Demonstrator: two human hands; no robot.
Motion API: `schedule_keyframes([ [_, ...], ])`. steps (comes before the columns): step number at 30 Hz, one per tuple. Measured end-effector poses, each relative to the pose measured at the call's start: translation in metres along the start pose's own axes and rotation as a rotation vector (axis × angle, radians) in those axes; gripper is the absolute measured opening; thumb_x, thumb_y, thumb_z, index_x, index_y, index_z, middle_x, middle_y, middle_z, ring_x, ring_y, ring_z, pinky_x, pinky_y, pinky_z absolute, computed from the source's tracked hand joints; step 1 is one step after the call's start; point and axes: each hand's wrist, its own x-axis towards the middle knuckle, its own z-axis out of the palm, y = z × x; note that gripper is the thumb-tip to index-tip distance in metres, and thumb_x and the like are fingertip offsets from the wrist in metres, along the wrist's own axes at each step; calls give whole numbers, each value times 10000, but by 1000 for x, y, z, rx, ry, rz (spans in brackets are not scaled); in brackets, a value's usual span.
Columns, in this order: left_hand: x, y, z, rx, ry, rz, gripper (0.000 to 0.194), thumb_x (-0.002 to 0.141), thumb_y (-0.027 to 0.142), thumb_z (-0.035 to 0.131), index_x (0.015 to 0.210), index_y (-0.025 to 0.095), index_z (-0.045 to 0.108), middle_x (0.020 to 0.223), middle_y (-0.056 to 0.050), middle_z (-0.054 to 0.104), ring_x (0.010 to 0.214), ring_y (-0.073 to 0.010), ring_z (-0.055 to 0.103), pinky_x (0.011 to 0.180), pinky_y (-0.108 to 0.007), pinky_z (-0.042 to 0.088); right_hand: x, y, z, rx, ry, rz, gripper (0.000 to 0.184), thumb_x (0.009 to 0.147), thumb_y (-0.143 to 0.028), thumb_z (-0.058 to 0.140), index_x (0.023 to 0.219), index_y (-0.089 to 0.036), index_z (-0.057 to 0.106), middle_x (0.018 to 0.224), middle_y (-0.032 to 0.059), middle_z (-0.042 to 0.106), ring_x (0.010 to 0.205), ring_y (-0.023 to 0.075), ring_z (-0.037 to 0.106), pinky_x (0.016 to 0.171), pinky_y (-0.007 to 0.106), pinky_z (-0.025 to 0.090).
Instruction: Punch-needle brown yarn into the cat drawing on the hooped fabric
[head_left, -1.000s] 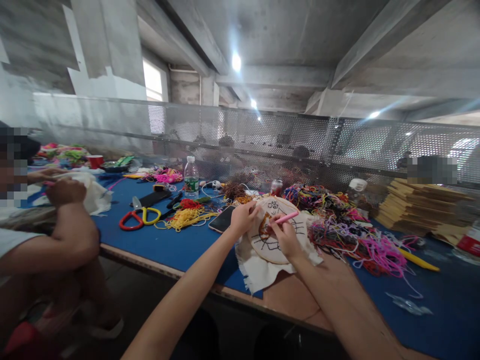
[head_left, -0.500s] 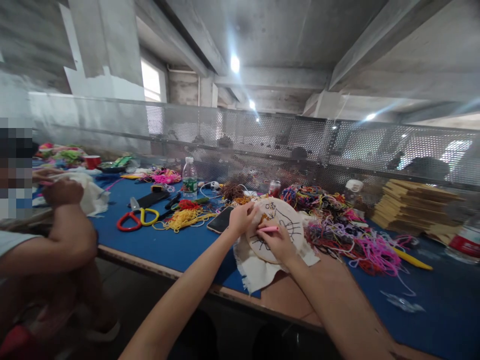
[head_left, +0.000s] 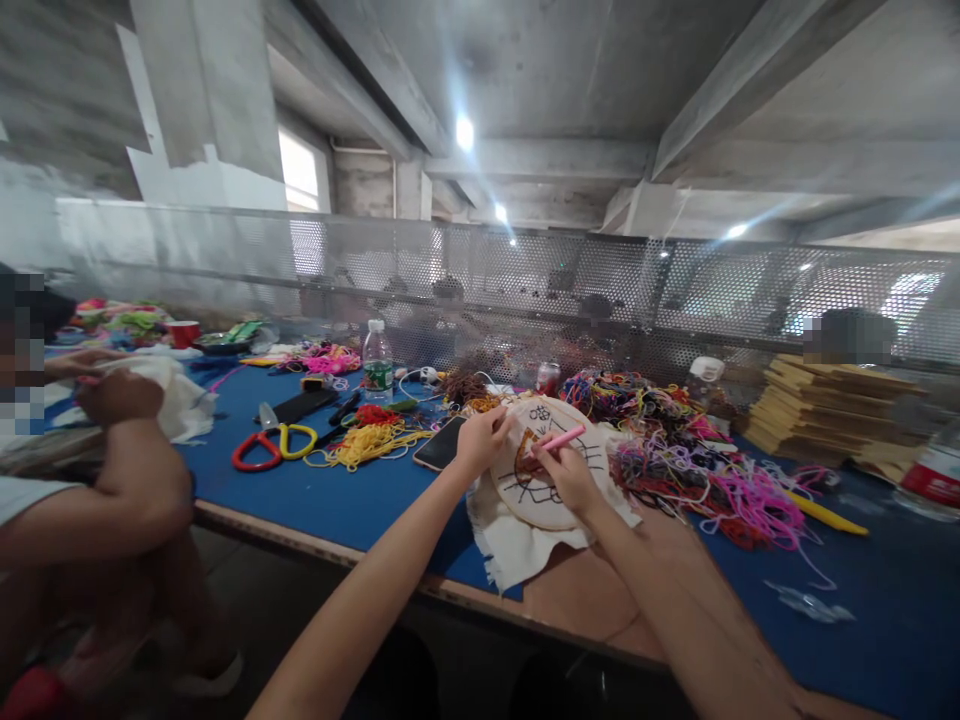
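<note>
A round embroidery hoop (head_left: 551, 512) holds white cloth with black line drawing and a patch of orange-brown stitching. Its loose cloth edge (head_left: 501, 555) spreads over the table's near side. My left hand (head_left: 480, 440) is closed on the hoop's upper left rim. In my right hand (head_left: 568, 475) is a pink punch needle (head_left: 566, 438), pinched between the fingers over the stitched patch. Its tip is hidden by my fingers, so I cannot tell whether it touches the cloth. A phone (head_left: 441, 445) lies left of the hoop.
Red-and-yellow-handled scissors (head_left: 259, 452), yellow yarn (head_left: 364, 445) and a water bottle (head_left: 377, 365) are to the left. Tangled yarn (head_left: 750, 500), a yellow tool (head_left: 832, 515) and stacked brown envelopes (head_left: 810, 410) lie to the right. A co-worker's arm (head_left: 135, 490) rests at far left.
The punch needle dipped lower and leaned over the cloth half a second ago, and now its handle is raised again towards the upper right. My left hand stays on the hoop.
</note>
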Motion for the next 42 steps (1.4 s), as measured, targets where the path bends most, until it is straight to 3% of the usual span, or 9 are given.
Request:
schedule_keyframes([
  [17, 1, 1, -1, -29, -24, -11, 343, 832, 435, 374, 627, 176, 465, 570, 15, 477, 543, -108, 368, 542, -219, 220, -4, -2, -1, -34, 5, -68, 312, 779, -528, 522, 796, -222, 465, 725, 29, 633, 679, 207, 644, 628, 344, 544],
  [31, 0, 2, -3, -12, -29, -15, 351, 832, 430, 362, 638, 171, 496, 583, 4, 510, 541, -109, 369, 534, -223, 213, -5, -2, 0, -200, 16, -94, 270, 801, -506, 483, 806, -236, 498, 719, 32, 636, 667, 208, 614, 610, 322, 492],
  [37, 0, 3, -2, 24, -20, -17, 359, 845, 434, 370, 645, 176, 520, 595, 1, 526, 552, -115, 395, 551, -228, 236, -7, -13, 0, -410, -95, -258, 203, 820, -395, 479, 746, -224, 559, 730, 16, 600, 724, 180, 543, 701, 304, 420],
  [42, -1, 1, 0, 36, 5, 7, 357, 853, 435, 369, 721, 181, 582, 639, -15, 579, 578, -126, 448, 559, -227, 250, -6, -16, 4, -462, -162, -356, 145, 811, -304, 503, 718, -226, 583, 772, 18, 599, 763, 173, 516, 730, 305, 389],
])
